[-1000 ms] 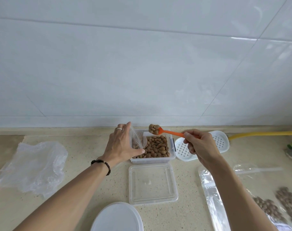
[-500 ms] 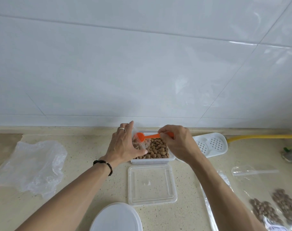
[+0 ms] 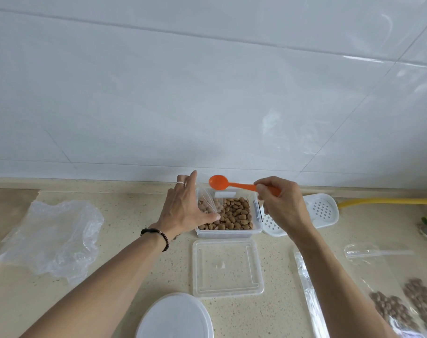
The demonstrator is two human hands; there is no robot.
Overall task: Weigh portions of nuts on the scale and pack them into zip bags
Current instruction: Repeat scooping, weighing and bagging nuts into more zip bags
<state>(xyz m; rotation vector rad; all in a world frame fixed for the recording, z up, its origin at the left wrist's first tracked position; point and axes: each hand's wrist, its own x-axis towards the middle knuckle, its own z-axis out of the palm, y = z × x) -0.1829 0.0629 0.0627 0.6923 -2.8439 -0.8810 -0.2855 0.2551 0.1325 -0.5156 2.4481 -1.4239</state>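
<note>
The left hand (image 3: 186, 208) grasps a small clear zip bag (image 3: 208, 202), thumb on its near side and fingers on the far side, holding it upright with its mouth up over the left end of a clear plastic box (image 3: 228, 232) of nuts (image 3: 236, 214). Some nuts show through the bag's film. A ring sits on 1 finger and a dark bead bracelet (image 3: 156, 234) circles the wrist.

The right hand (image 3: 284, 203) pinches the handle of an orange spoon (image 3: 228, 184) between thumb and curled fingers. The spoon lies about level above the far edge of the box, its bowl pointing left, just right of the bag's mouth and apart from it. The bowl looks empty.

The box stands on a speckled beige counter (image 3: 124, 272) close to the white tiled wall (image 3: 207, 81). Its clear square lid (image 3: 228, 267) lies flat just near of it. A round white lid (image 3: 174, 318) sits at the near edge. A crumpled clear plastic sheet (image 3: 51, 236) lies well to the left. Just right of the box, partly behind the right hand, is a white perforated tray (image 3: 322, 211), with a yellow hose (image 3: 388, 201) running along the wall beyond it. At the near right lie 2 flat clear bags of nuts (image 3: 402, 306).
</note>
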